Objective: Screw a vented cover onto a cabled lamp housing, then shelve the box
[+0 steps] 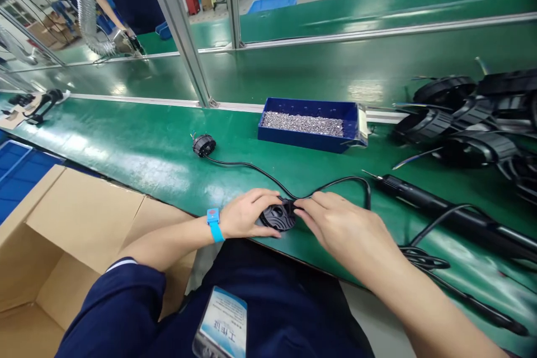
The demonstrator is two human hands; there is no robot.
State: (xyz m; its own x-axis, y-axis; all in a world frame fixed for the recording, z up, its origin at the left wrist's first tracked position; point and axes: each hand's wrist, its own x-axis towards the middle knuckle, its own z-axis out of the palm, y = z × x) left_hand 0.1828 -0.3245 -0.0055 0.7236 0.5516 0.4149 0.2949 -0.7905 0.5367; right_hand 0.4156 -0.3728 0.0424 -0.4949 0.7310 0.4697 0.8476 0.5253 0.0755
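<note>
A green bench surface (138, 145) is seen running across the view, with a second green belt behind it and a grey shop floor with blue crates beyond. Far left of the blue tray (306, 142), a cardboard box (62, 235) is set below the bench edge and is cut off by the frame. Behind and left of the tray, a co-worker's arm (109, 14) is partly hidden by a slanted aluminium post (180, 28). Just left of the tray, a small round black part (203, 145) is laid on the surface, and a black cable (247, 166) is led from it toward the near edge. In front of the tray, a black round cover (277, 216) is gripped by both hands. The left hand (247, 213) is curled over its left rim, and the right hand (339, 226) is pinched narrowly at its right rim, where the cable meets it. Silver screws (302, 123) are heaped in the tray. Right of the tray, an electric screwdriver (419, 196) is laid down. The stacked black housings (470, 117) there are blurred and cut off.
</note>
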